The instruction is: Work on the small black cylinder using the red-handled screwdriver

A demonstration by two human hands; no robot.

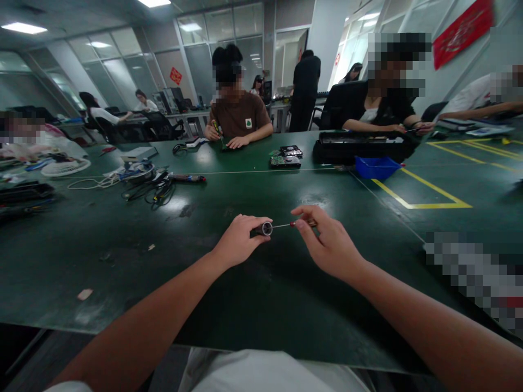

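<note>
My left hand (242, 238) is closed around a dark cylindrical part (267, 228) whose round, light-rimmed end faces right and toward me. In my right hand (327, 239) is a screwdriver (292, 224) with a thin metal shaft and a red collar; fingers and thumb pinch its handle, which is partly covered. The shaft points left, and its tip meets the ringed end of the cylindrical part. Whether the tip sits inside the part or only touches it, I cannot tell. Both hands are just above the green tabletop (229, 305).
Tangled cables (157, 188) lie at the left. Hard drives (286, 161) are across the table, beside a long black housing (359, 147) and a blue tray (376, 167). A co-worker (241, 117) opposite holds a yellow screwdriver (216, 127). Yellow tape (439, 206) marks the right side.
</note>
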